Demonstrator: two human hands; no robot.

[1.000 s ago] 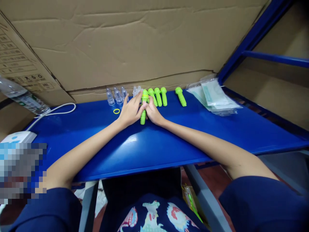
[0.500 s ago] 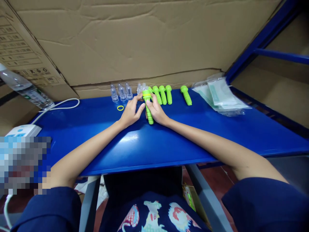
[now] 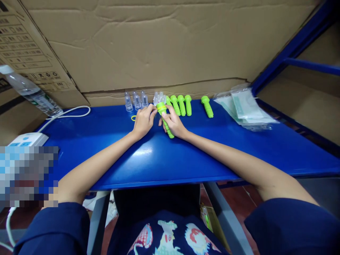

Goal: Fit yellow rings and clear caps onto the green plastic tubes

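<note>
My right hand (image 3: 175, 124) is wrapped round the body of a lime-green plastic flashlight (image 3: 169, 132), which leans with its wide head up and away from me. A yellow ring (image 3: 161, 108) circles that head. At the head's left edge is my left hand (image 3: 144, 121), its thumb and forefinger pinched together; whatever lies between the fingertips is hidden. Partly behind the left hand, a loose yellow ring (image 3: 133, 118) rests on the blue table (image 3: 111, 148). Several matching green flashlights (image 3: 181, 105) lie in a row beyond my hands, with one more (image 3: 207, 107) apart on the right.
Several clear plastic pieces (image 3: 136, 101) stand along the back, with more clear parts (image 3: 159, 97) behind the held flashlight. Flat plastic packets (image 3: 245, 106) lie at right. A water bottle (image 3: 32, 94), white cable (image 3: 74, 112) and power strip (image 3: 30, 141) are at left. Cardboard (image 3: 159, 49) walls the back.
My left fingers have curled in and pinched at the flashlight's head, where they were more spread before. The flashlight's lower end has swung slightly to the right in my right hand.
</note>
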